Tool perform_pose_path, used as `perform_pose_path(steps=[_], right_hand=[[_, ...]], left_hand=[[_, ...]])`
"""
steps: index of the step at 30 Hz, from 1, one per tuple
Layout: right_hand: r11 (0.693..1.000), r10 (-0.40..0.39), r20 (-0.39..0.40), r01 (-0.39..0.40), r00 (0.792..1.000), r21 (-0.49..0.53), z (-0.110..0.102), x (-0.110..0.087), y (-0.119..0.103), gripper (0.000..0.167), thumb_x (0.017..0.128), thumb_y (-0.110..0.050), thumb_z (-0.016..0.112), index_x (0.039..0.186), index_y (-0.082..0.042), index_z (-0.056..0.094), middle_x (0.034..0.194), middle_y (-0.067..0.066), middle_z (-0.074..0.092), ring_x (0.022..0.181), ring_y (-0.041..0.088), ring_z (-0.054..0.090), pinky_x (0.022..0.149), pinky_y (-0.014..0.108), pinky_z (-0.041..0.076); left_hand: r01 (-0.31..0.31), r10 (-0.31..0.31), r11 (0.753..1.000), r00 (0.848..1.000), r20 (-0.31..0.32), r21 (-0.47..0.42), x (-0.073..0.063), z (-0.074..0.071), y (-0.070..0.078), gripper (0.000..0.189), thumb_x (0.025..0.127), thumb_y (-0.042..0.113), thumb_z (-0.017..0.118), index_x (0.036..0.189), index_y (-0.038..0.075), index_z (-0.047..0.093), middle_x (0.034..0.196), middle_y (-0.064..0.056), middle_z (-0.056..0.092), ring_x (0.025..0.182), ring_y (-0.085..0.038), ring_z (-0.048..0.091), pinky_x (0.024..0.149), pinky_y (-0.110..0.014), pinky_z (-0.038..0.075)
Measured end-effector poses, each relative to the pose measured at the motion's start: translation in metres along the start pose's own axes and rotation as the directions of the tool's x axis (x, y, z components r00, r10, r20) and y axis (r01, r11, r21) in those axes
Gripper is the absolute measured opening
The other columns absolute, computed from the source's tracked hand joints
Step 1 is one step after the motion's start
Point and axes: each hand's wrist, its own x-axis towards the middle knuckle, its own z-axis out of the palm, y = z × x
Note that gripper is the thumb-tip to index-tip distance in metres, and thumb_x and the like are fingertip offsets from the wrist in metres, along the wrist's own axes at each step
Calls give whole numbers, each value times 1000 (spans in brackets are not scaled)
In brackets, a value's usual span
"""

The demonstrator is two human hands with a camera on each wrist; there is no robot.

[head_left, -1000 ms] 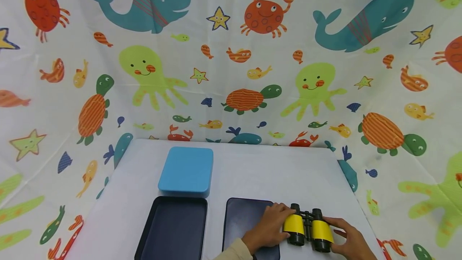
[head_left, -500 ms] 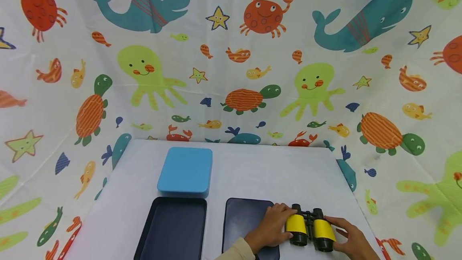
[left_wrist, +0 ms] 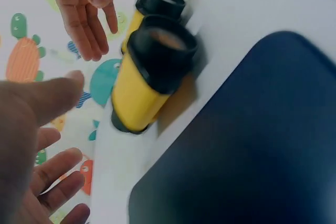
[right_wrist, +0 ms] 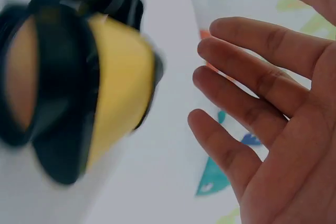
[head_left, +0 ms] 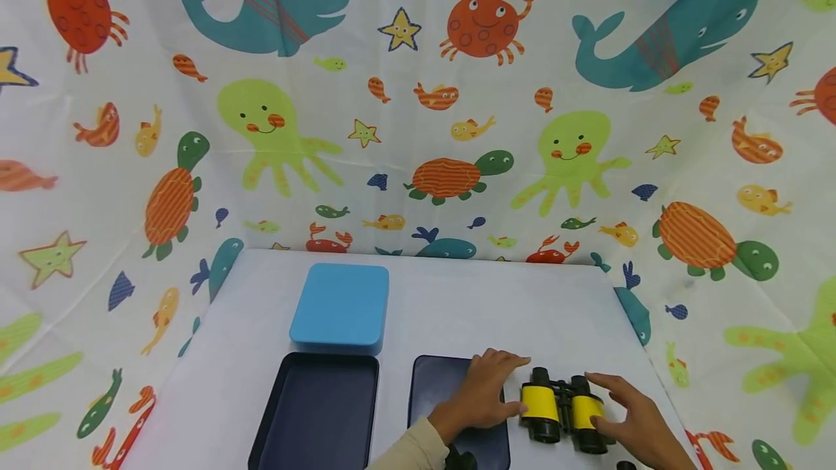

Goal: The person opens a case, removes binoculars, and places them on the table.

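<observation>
Yellow-and-black binoculars (head_left: 539,403) lie on the white table at the front right. My left hand (head_left: 480,390) hovers left of them over the dark flat tray (head_left: 427,383), its fingers spread and apart from the near barrel. On the other side, my right hand (head_left: 633,423) is open too, its fingers overlapping the right barrel in the head view. The right wrist view shows a gap between the straight fingers (right_wrist: 247,77) and the yellow barrel (right_wrist: 123,77). Neither hand holds anything.
An empty-looking dark tray (head_left: 313,419) with raised rims lies front left. Behind it sits a light blue box (head_left: 339,303). A sea-animal printed cloth (head_left: 392,187) hangs behind and beside the white table (head_left: 496,310).
Both hands have let go of the binoculars and opened. The left hand has drawn back to the left; the binoculars remain in nearly the same place.
</observation>
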Motion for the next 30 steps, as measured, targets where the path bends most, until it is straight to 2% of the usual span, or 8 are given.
perform_pose_path(steps=[2, 6, 12, 18, 21, 27, 30], right_hand=[[999, -46, -22, 45, 999, -12, -2, 1, -10, 71, 88, -29, 87, 150, -8, 58, 149, 25, 59, 135, 52, 56, 106, 67, 50], [991, -134, -97, 132, 986, -28, -3, 6, -33, 64, 91, -34, 85, 146, -10, 63, 144, 20, 64, 129, 48, 62, 104, 64, 54], [971, -236, -220, 236, 946, -26, 2, 20, -70, 55, 91, -30, 86, 140, -14, 67, 135, 12, 70, 118, 34, 69, 97, 56, 60], [948, -303, -287, 319, 909, 9, 13, 33, -101, 57, 90, -41, 86, 139, -18, 67, 131, 5, 73, 111, 24, 71, 89, 36, 61], [929, -340, -299, 367, 892, 40, 23, 40, -116, 58, 88, -41, 88, 139, -20, 67, 132, 2, 73, 110, 20, 70, 88, 31, 59], [887, -404, -307, 451, 862, 99, 47, 56, -149, 61, 85, -39, 91, 139, -19, 67, 132, 0, 72, 109, 17, 69, 87, 34, 59], [865, -427, -308, 483, 850, 136, 61, 66, -167, 64, 85, -37, 91, 140, -18, 66, 130, 2, 72, 108, 18, 69, 86, 36, 59]], left_hand=[[-9, 9, 1000, 999, -31, 2, -2, -7, -2, 70, 100, 49, 70, 162, 30, 45, 151, 4, 60, 131, -17, 55, 96, -38, 45], [-6, 7, 1000, 995, -104, 12, -7, -22, -7, 67, 100, 49, 71, 160, 31, 47, 148, 4, 61, 131, -16, 55, 96, -36, 44], [22, -25, 1000, 984, -178, -16, -20, -53, -12, 61, 102, 47, 69, 157, 29, 51, 148, 4, 60, 131, -18, 54, 100, -43, 45], [78, -82, 997, 967, -241, -29, -38, -83, -21, 61, 99, 43, 75, 154, 27, 55, 147, 3, 61, 132, -19, 55, 104, -52, 46], [80, -84, 996, 947, -309, -26, -47, -96, -31, 60, 97, 39, 78, 151, 22, 59, 144, -1, 63, 130, -22, 56, 103, -55, 47], [39, -41, 999, 880, -473, -15, -66, -121, -58, 55, 93, 28, 83, 142, 11, 65, 135, -9, 66, 123, -28, 59, 99, -59, 49], [73, -76, 997, 859, -507, -26, -77, -133, -72, 54, 92, 26, 84, 141, 10, 65, 133, -11, 68, 120, -29, 60, 98, -58, 51]])
